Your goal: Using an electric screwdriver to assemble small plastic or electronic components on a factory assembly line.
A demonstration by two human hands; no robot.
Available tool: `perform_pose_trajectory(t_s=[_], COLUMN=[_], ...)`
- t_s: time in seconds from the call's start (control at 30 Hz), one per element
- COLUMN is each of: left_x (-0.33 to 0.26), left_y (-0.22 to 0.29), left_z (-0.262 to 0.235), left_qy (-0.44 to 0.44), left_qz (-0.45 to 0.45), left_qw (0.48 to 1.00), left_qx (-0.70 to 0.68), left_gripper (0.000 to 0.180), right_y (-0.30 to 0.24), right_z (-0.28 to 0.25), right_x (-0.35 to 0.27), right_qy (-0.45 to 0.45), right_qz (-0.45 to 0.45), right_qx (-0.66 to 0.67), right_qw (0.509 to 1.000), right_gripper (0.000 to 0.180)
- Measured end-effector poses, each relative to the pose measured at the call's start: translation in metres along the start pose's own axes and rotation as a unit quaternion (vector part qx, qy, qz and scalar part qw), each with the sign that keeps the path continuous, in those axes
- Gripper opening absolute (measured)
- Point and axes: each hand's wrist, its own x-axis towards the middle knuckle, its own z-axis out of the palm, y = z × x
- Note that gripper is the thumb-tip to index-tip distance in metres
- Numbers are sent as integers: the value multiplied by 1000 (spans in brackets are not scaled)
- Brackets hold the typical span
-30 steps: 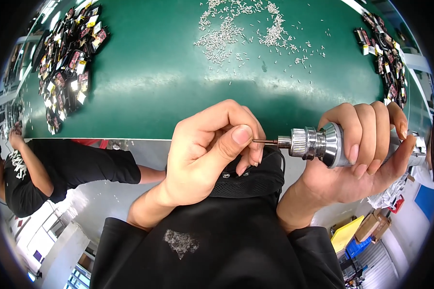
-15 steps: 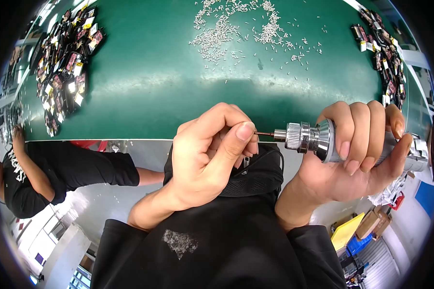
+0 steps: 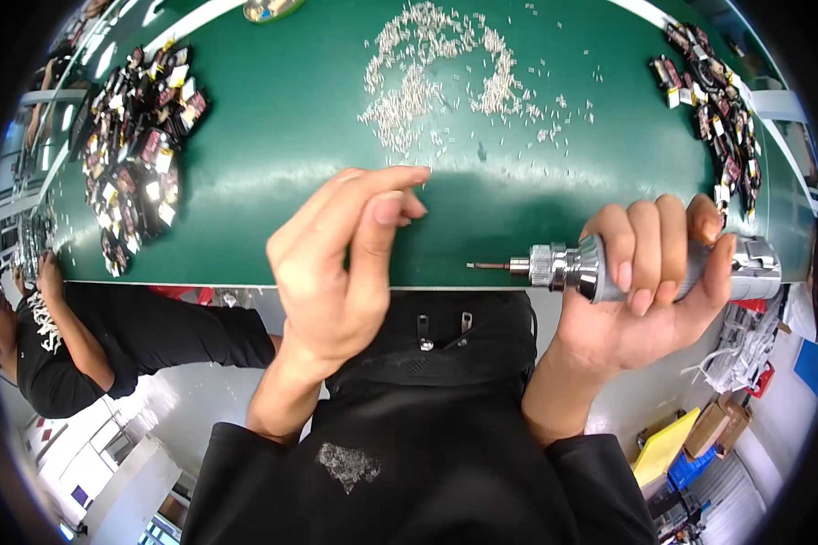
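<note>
My right hand (image 3: pixel 632 313) is wrapped round a grey electric screwdriver (image 3: pixel 583 270) with a silver collar, held level over the table's near edge. Its thin bit (image 3: pixel 493 266) points left, and a tiny pale piece seems to sit at the tip, too small to name for sure. My left hand (image 3: pixel 332 272) is apart from the bit, above the near part of the green table (image 3: pixel 273 136). Its index finger is stretched out and the thumb stands away from it; I see nothing held. Beyond it lies a scattered pile of small silvery pieces (image 3: pixel 404 109), like tiny screws or pins.
Heaps of small black parts with labels lie at the left (image 3: pixel 141 163) and the right (image 3: pixel 723 118) of the table. A small round dish (image 3: pixel 271 9) shows at the far edge. Another person (image 3: pixel 145 327) sits at the left. A black bag (image 3: pixel 432 341) rests before me.
My left hand has let go of the bit's tip and moved left and away from me, its fingers opening. The screwdriver has shifted slightly left in my right hand.
</note>
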Motion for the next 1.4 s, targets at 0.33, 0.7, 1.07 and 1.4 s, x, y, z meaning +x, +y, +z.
perform_pose_trajectory(t_s=[0.33, 0.7, 1.07, 1.4], left_x=[188, 260, 58, -25], left_y=[-57, -110, -28, -16], left_z=[-44, -3, -63, -72], left_qy=[9, -8, -99, -132], left_qz=[71, 82, 162, 112], left_qw=[951, 844, 913, 939], left_qx=[301, 529, 361, 297], left_gripper=[22, 27, 44, 40], right_y=[22, 24, 18, 53], right_z=[-21, -30, -36, -11], right_x=[-25, -25, -24, -59], right_qy=[101, 45, 19, -54], right_qz=[43, 92, 108, 221], right_qx=[-23, -13, -11, -48], right_qw=[994, 995, 994, 973], right_gripper=[12, 11, 14, 10])
